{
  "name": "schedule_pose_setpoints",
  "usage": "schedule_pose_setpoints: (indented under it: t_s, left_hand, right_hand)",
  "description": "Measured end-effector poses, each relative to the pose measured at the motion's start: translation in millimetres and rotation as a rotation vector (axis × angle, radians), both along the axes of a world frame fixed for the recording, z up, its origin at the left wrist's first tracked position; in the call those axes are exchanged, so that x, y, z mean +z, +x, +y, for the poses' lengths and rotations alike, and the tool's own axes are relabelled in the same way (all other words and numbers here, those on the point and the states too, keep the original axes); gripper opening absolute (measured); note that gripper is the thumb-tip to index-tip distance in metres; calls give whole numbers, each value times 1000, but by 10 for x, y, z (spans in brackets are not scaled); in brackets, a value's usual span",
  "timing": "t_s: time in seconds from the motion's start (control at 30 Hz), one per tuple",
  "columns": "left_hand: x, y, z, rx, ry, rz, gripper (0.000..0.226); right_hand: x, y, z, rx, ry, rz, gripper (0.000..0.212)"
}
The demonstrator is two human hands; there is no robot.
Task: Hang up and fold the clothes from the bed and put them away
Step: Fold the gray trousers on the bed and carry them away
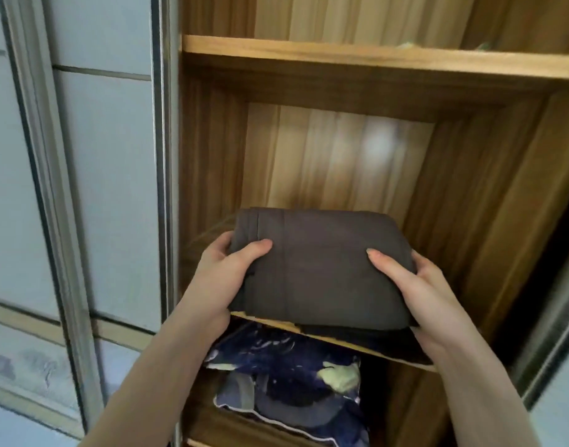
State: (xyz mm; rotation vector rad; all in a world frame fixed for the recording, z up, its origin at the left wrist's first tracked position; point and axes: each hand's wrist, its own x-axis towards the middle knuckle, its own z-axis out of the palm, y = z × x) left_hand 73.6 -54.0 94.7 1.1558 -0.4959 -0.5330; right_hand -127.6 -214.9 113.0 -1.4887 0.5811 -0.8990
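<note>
While we face wardrobe (pixel 212 156), our left hand (pixel 225 279) at 9 and right hand (pixel 415 285) at 3 grasp folded brown garment (pixel 322 269), thumbs on top, over middle shelf (pixel 357 345).

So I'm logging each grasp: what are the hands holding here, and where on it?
Both hold the folded dark garment: left hand on its left edge, right hand on its right edge, thumbs on top.
</note>
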Motion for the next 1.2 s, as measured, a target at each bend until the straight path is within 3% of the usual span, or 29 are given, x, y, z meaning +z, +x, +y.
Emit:
schedule_pose_setpoints:
  t_s: [0.27, 0.37, 0.5, 0.63, 0.7, 0.77, 0.83, 0.93, 1.07, 1.2]
  left_hand:
    - [118, -22, -824, -105, 53, -9, 63]
    - [108, -16, -1014, -138, 61, -17, 57]
    - [4, 6, -1229, -163, 158, -44, 55]
    - [-38, 78, -1319, -164, 237, -93, 77]
    - [-32, 106, -1328, -155, 234, -206, 84]
    - [-48, 107, -1326, -104, 294, -413, 80]
    - [-63, 98, -1305, 17, 409, -698, 67]
    - [-52, 6, -1209, 117, 377, -1009, 50]
    - [-90, -182, -1187, 107, 463, -1364, 58]
    - [-175, -263, -1175, 104, 592, -1456, 61]
  right_hand:
    - [65, -154, -491, -253, 51, 67, 44]
    - [72, -158, -620, -330, 38, 104, 40]
    - [14, -114, -723, -466, -100, 356, 40]
    - [-73, -52, -663, -640, -364, 660, 68]
    - [-90, -26, -546, -772, -602, 778, 76]
    - [-91, -9, -444, -865, -973, 788, 65]
    - [-75, 13, -419, -789, -1189, 735, 54]
    - [-113, 60, -427, -535, -1052, 824, 68]
    - [-215, 44, -544, -467, -855, 787, 74]
    - [-206, 16, -668, -427, -803, 841, 67]
